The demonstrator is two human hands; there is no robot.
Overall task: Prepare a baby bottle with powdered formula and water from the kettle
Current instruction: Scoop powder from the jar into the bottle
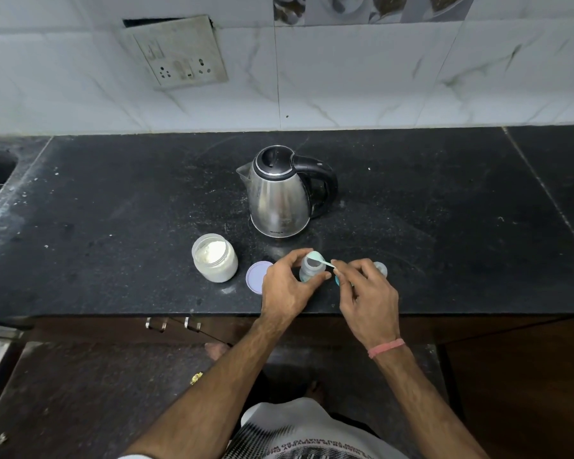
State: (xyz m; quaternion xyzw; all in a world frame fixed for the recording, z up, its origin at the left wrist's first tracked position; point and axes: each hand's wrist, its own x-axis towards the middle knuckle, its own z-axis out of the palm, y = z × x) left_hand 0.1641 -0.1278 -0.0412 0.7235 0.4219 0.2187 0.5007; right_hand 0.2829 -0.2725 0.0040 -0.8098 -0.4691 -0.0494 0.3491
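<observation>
The bottle (309, 268) stands upright, just below centre of the frame, near the front edge of the counter (113, 210). Its mouth is open and uncapped. It is a small translucent bottle with a pale blue tint; whether any powder or water lies inside cannot be told.

The left hand (287, 286) is curled round the bottle, thumb on one side and fingers on the other, and steadies it. The right hand (367, 286) pinches the handle of a pale scoop (318, 259) between thumb and fingertips; the scoop's bowl rests over the bottle mouth. The step in hand is judged to be the tipping of formula into the bottle.

For this step to be done well, the bowl should be kept centred over the narrow mouth and turned slowly, so that no powder is spilled onto the counter. The bottle should be held firmly throughout, as it is light and easily tipped.

A jar (215, 257) of white powder stands open to the left of the bottle, well apart from it. Its round lid (256, 276) lies flat between jar and left hand. A small pale part, probably the bottle's teat (381, 268), is partly hidden behind the right hand. A steel kettle (280, 193) with a black handle stands above the bottle at centre frame, lid shut, spout to the left.
</observation>
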